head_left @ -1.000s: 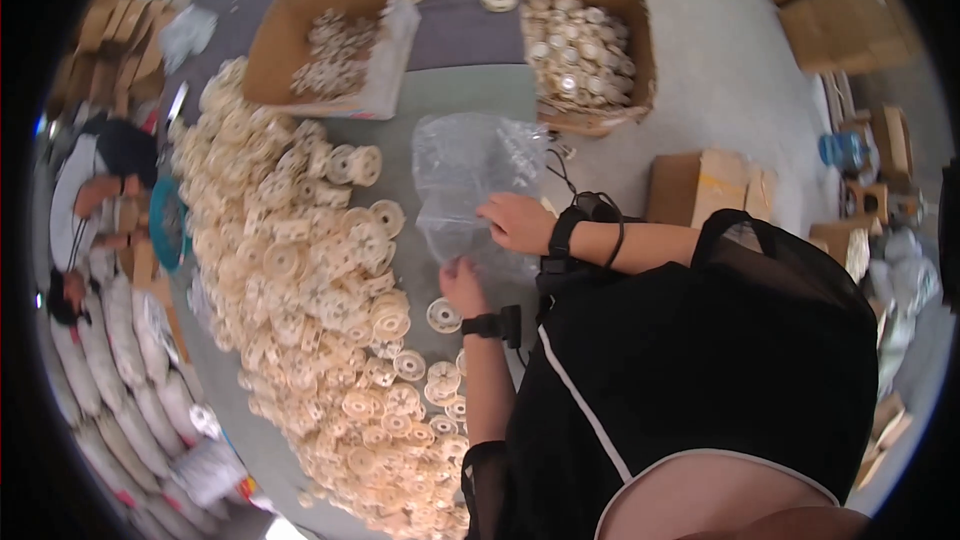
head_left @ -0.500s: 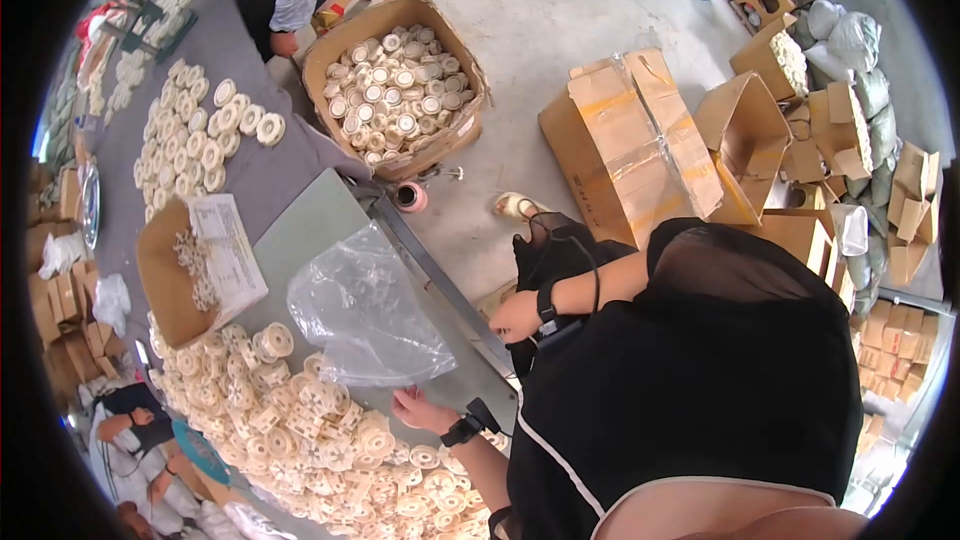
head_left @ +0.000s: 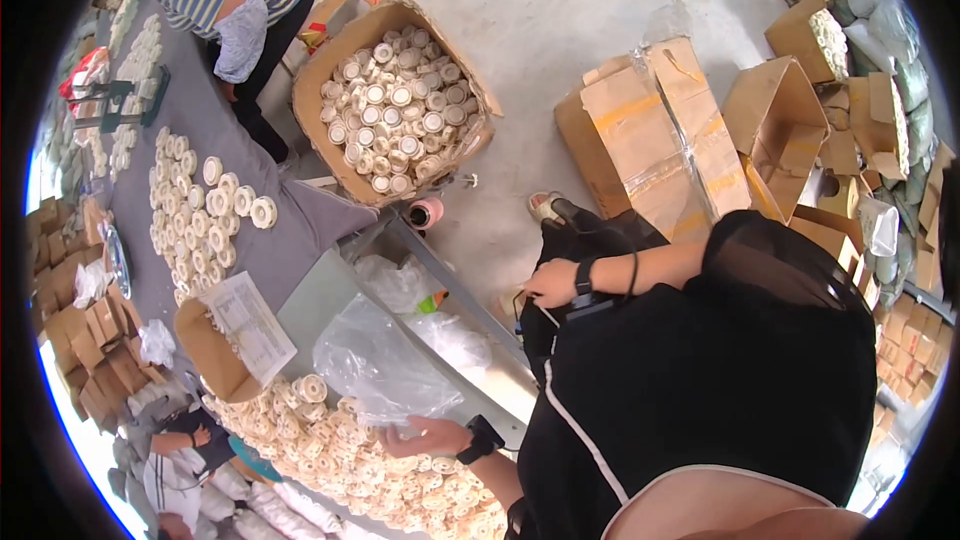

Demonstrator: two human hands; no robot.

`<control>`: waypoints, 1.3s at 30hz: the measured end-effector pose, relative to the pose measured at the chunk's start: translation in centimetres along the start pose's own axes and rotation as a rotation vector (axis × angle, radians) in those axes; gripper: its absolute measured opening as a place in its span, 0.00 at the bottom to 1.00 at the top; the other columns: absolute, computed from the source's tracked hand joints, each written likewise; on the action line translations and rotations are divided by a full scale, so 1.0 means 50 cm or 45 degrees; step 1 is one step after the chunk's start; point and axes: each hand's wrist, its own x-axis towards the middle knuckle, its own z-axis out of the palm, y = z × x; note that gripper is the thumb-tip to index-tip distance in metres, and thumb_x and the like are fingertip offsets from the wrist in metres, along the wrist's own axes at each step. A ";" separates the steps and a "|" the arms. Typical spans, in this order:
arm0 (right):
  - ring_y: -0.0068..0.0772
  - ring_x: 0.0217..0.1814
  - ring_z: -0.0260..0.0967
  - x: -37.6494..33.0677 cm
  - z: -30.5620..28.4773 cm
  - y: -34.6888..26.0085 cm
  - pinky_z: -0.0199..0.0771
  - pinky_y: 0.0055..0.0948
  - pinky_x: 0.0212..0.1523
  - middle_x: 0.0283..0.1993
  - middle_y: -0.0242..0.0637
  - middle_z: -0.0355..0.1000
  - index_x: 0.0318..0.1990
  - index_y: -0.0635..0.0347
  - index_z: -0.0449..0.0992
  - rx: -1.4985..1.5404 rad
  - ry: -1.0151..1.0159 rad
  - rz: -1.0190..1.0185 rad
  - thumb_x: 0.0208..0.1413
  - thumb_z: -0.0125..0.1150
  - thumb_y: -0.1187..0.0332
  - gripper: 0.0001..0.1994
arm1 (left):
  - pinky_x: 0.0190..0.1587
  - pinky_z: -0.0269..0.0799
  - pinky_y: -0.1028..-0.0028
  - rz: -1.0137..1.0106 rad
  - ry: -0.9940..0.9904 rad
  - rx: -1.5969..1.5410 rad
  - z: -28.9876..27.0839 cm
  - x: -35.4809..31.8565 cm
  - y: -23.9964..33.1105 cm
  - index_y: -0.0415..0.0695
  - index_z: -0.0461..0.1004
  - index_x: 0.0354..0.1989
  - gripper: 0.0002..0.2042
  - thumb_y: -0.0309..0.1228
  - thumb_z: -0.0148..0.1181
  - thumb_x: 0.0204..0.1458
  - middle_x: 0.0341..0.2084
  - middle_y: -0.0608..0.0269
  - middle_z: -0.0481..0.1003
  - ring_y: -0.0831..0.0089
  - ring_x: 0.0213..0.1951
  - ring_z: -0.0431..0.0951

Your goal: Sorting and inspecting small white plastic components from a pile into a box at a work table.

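My left hand (head_left: 432,437) is open, fingers stretched out at the near edge of a clear plastic bag (head_left: 380,365) that lies flat on the grey table. Whether the fingertips touch the bag is unclear. Beneath that hand spreads a heap of cream plastic wheel-like parts (head_left: 350,455). My right hand (head_left: 555,283) is closed, close to the metal front of an open drawer-like space (head_left: 455,285); what its fingers hold is hidden. Crumpled clear bags (head_left: 447,338) and a small green and orange item (head_left: 432,302) lie inside that space.
A small carton (head_left: 200,355) stands tilted on the table. More round parts (head_left: 195,225) lie on grey cloth. Beyond is a carton full of them (head_left: 305,120), with another person (head_left: 235,30) beside it. A large taped carton (head_left: 660,130) stands on the floor. A pink roll (head_left: 426,212) lies below the table.
The space along the table's edge has opened wide, showing bags inside. My left hand has spread its fingers. The whole view has shifted, and the person at the far left has moved.
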 end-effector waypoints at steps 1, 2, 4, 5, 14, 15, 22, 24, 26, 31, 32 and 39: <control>0.44 0.40 0.68 -0.011 0.000 0.046 0.65 0.43 0.37 0.34 0.40 0.72 0.35 0.51 0.74 -0.044 0.057 0.062 0.41 0.48 0.59 0.14 | 0.50 0.57 0.61 0.261 -0.021 0.029 0.039 0.010 0.071 0.36 0.62 0.39 0.11 0.27 0.48 0.48 0.41 0.49 0.61 0.56 0.47 0.62; 0.43 0.41 0.66 -0.030 0.002 0.094 0.64 0.44 0.37 0.32 0.38 0.71 0.35 0.52 0.73 -0.148 0.032 0.116 0.43 0.48 0.58 0.13 | 0.50 0.57 0.62 0.289 -0.234 -0.119 0.084 0.002 0.139 0.36 0.63 0.37 0.10 0.26 0.48 0.47 0.41 0.49 0.63 0.56 0.46 0.63; 0.38 0.52 0.59 -0.011 0.025 0.106 0.58 0.48 0.45 0.40 0.34 0.69 0.38 0.49 0.72 -0.208 -0.183 0.260 0.45 0.48 0.55 0.15 | 0.51 0.57 0.65 0.247 -0.695 -0.470 0.133 -0.013 0.164 0.37 0.67 0.35 0.08 0.24 0.49 0.46 0.39 0.52 0.68 0.59 0.45 0.65; 0.39 0.56 0.54 -0.022 0.043 0.145 0.56 0.50 0.48 0.44 0.34 0.68 0.42 0.48 0.71 -0.155 -0.153 0.325 0.46 0.48 0.54 0.17 | 0.51 0.57 0.67 -0.072 -1.150 -0.873 0.222 -0.050 0.165 0.37 0.67 0.38 0.10 0.24 0.50 0.46 0.40 0.54 0.69 0.62 0.46 0.66; 0.51 0.60 0.50 0.059 0.098 0.312 0.50 0.43 0.57 0.57 0.48 0.54 0.54 0.54 0.61 0.262 0.317 0.397 0.44 0.56 0.66 0.26 | 0.47 0.63 0.69 -1.078 -1.510 -0.343 0.948 -0.382 -0.306 0.36 0.65 0.44 0.19 0.30 0.55 0.42 0.40 0.49 0.69 0.59 0.44 0.69; 0.51 0.60 0.49 0.000 0.111 0.313 0.50 0.43 0.58 0.57 0.48 0.54 0.53 0.54 0.61 0.249 0.472 0.672 0.43 0.56 0.67 0.26 | 0.48 0.63 0.68 -0.812 -1.780 -0.305 1.094 -0.484 -0.208 0.37 0.64 0.46 0.20 0.30 0.54 0.42 0.41 0.47 0.68 0.56 0.44 0.68; 0.53 0.60 0.48 0.106 0.104 0.396 0.47 0.46 0.58 0.57 0.50 0.53 0.50 0.58 0.63 -0.062 0.430 0.837 0.32 0.61 0.67 0.30 | 0.50 0.61 0.63 -0.437 -1.532 0.103 1.357 -0.558 -0.391 0.43 0.58 0.53 0.28 0.28 0.55 0.39 0.45 0.41 0.63 0.47 0.48 0.64; 0.52 0.59 0.49 0.086 0.108 0.402 0.48 0.45 0.57 0.57 0.49 0.53 0.49 0.58 0.64 -0.076 0.528 0.986 0.30 0.61 0.68 0.30 | 0.50 0.61 0.64 -0.319 -1.456 -0.173 1.403 -0.615 -0.318 0.43 0.62 0.51 0.25 0.27 0.54 0.39 0.42 0.45 0.66 0.51 0.46 0.65; 0.52 0.59 0.49 0.127 0.104 0.400 0.49 0.44 0.57 0.56 0.49 0.53 0.49 0.58 0.64 -0.090 0.517 0.888 0.30 0.61 0.68 0.30 | 0.48 0.62 0.64 0.007 -1.185 -0.019 1.472 -0.642 -0.546 0.42 0.65 0.46 0.21 0.26 0.54 0.38 0.38 0.46 0.68 0.52 0.43 0.67; 0.52 0.56 0.52 0.077 0.115 0.401 0.51 0.41 0.57 0.55 0.49 0.55 0.49 0.59 0.64 -0.044 0.600 1.091 0.31 0.60 0.67 0.29 | 0.35 0.66 0.63 -0.377 -1.606 -0.023 1.398 -0.616 -0.239 0.39 0.68 0.27 0.07 0.22 0.52 0.36 0.26 0.50 0.70 0.55 0.31 0.71; 0.52 0.56 0.52 0.089 0.105 0.393 0.51 0.41 0.57 0.55 0.49 0.55 0.49 0.59 0.64 -0.043 0.585 0.999 0.31 0.60 0.67 0.29 | 0.35 0.66 0.63 -0.373 -1.361 -0.049 1.390 -0.626 -0.310 0.39 0.68 0.28 0.07 0.22 0.51 0.36 0.26 0.50 0.70 0.56 0.32 0.71; 0.48 0.53 0.59 0.093 0.155 0.371 0.57 0.37 0.54 0.48 0.50 0.63 0.49 0.65 0.62 0.224 0.638 0.712 0.41 0.59 0.63 0.27 | 0.38 0.67 0.68 -0.705 -1.295 -0.584 1.045 -0.637 -0.170 0.39 0.69 0.36 0.12 0.24 0.55 0.39 0.34 0.51 0.70 0.63 0.31 0.71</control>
